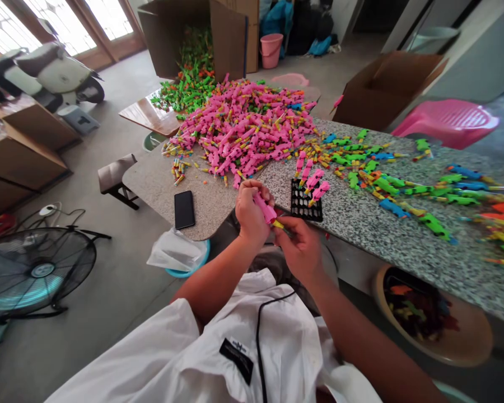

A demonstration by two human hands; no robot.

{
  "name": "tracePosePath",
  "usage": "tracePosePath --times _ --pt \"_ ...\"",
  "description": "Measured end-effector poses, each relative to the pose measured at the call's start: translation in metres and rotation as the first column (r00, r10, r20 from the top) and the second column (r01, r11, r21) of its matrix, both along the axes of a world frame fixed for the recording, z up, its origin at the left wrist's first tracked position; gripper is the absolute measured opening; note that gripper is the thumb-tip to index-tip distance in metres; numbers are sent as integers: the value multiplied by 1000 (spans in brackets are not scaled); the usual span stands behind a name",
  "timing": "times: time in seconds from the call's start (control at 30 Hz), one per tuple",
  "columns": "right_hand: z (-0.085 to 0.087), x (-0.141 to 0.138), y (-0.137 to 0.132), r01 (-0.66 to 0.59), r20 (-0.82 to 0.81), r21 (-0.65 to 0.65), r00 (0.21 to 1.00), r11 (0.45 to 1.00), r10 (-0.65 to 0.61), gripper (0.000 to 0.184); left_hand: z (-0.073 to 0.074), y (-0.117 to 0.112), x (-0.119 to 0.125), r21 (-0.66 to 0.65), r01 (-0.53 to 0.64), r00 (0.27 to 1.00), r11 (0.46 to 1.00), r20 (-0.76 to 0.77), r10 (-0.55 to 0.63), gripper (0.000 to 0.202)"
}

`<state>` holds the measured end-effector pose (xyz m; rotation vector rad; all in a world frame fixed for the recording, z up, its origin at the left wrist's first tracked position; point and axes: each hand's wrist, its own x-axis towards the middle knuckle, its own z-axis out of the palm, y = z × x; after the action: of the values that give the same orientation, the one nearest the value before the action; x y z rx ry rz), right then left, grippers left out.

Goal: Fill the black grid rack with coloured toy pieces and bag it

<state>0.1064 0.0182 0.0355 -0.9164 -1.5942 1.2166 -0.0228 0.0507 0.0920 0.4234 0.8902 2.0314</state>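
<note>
My left hand (250, 211) is closed round a pink plastic toy piece (265, 209) at the near edge of the speckled stone table (361, 218). My right hand (299, 246) pinches the yellow tip (279, 224) sticking out of that piece. Just beyond my hands stands a black grid rack (306, 206) with several pink pieces (313, 182) upright in it. A big heap of pink pieces (243, 129) covers the far part of the table.
Green, blue and orange pieces (403, 184) lie scattered on the right. A black phone (184, 209) lies on the table's left corner. A carton of green pieces (193, 50), a floor fan (33, 271), a scooter (46, 70), a pink stool (449, 120) and a basin (432, 316) surround the table.
</note>
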Motion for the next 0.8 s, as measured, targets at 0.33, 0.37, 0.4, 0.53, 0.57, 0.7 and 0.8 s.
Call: tracePosePath --times 0.33,0.37,0.4,0.53,0.57,0.7,0.8 --pt "13 7 1 -31 171 269 985 963 -16 20 -1 -1 1 -2 -54 998 999 -32 54 7" --pt "15 8 3 -49 176 248 984 968 5 20 -1 0 1 0 -56 998 998 -24 56 6" --pt "16 10 4 -64 179 215 984 974 25 21 -2 1 2 1 -62 998 998 -13 62 5" --pt "15 13 9 -83 189 114 980 990 60 26 -9 10 5 -9 -95 995 995 20 95 7" --pt "14 13 9 -75 194 118 980 990 51 26 -10 12 6 -8 -98 995 995 22 98 8" --pt "6 11 8 -51 134 37 990 998 45 27 -16 12 8 -13 -42 999 999 14 42 17" --pt "3 11 11 -38 -50 -149 998 988 30 28 -21 -1 8 -44 100 995 994 22 -99 40"
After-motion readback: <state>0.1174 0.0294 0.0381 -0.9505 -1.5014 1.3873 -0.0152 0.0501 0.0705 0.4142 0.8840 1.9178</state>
